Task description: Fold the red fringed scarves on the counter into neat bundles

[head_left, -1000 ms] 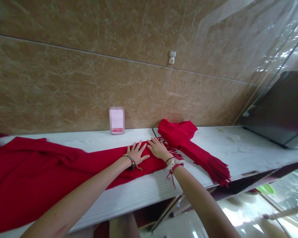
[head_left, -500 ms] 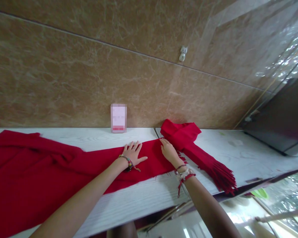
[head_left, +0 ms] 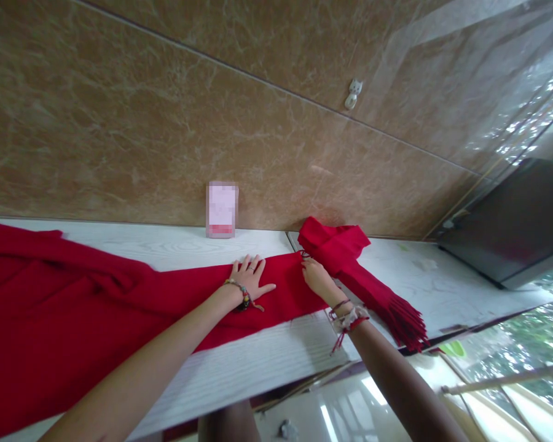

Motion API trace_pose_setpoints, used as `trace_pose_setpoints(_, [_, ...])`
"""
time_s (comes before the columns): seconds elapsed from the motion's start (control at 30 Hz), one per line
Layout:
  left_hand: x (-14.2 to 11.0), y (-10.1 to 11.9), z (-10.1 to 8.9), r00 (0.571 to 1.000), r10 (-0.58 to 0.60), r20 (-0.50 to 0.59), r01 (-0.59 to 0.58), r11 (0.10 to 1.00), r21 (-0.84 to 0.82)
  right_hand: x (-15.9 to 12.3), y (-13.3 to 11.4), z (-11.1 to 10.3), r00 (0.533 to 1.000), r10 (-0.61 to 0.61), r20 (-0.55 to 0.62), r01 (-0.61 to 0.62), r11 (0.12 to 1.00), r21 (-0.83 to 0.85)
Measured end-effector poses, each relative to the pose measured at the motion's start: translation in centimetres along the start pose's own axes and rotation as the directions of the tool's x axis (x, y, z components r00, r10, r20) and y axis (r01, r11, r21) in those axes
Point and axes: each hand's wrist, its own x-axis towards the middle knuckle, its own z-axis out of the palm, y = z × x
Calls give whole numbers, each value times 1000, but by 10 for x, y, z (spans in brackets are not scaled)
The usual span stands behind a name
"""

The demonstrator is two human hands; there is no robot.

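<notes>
Both hands work the narrow end of a long red scarf (head_left: 276,285)

The left hand (head_left: 249,279) lies flat on the scarf near the middle of the frame, fingers spread and palm down. The right hand (head_left: 317,279) is curled at the scarf's right end, its fingertips bent over the edge; whether they pinch the cloth cannot be told. The scarf spreads from the lower left, where it is wide and wrinkled, along the white desk (head_left: 267,347). Just beside the right hand, right of centre, sits a folded red scarf (head_left: 334,245), its fringe pointing toward the desk's front edge.

The likeliest trouble is a skewed or creased end, if the right hand pulls while the left presses too lightly. With both cloths so close and alike in colour, fingers could also snag the wrong one, and a hard tug could drag the wrinkles rightward.
</notes>
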Motion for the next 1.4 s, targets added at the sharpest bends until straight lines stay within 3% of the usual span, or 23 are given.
trace_pose_setpoints(0.23, [-1, 1, -2, 1000, 1, 3, -1, 999, -38, 0, 2, -14, 977, 208, 38, -212, 966, 149])
trace_pose_setpoints(0.47, [-1, 1, -2, 1000, 2, 6, -2, 1000, -28, 6, 3, -17, 936, 330, 122, -351, 856, 380])
trace_pose_setpoints(0.6, [-1, 1, -2, 1000, 1, 11, -1, 999, -34, 11, 2, -16, 923, 347, 169, -383, 768, 513])
trace_pose_setpoints(0.87, [2, -1, 1, 1000, 1, 2, -1, 999, -37, 15, 7, -18, 913, 377, 153, -382, 664, 643])
trace_pose_setpoints(1.17, [0, 0, -1, 1000, 4, 4, -4, 999, -36, 22, 0, -31, 898, 404, 176, -420, 663, 619])
trace_pose_setpoints(1.4, [-1, 1, -2, 1000, 2, 4, -2, 999, -37, 34, 0, -28, 904, 413, 112, -412, 771, 485])
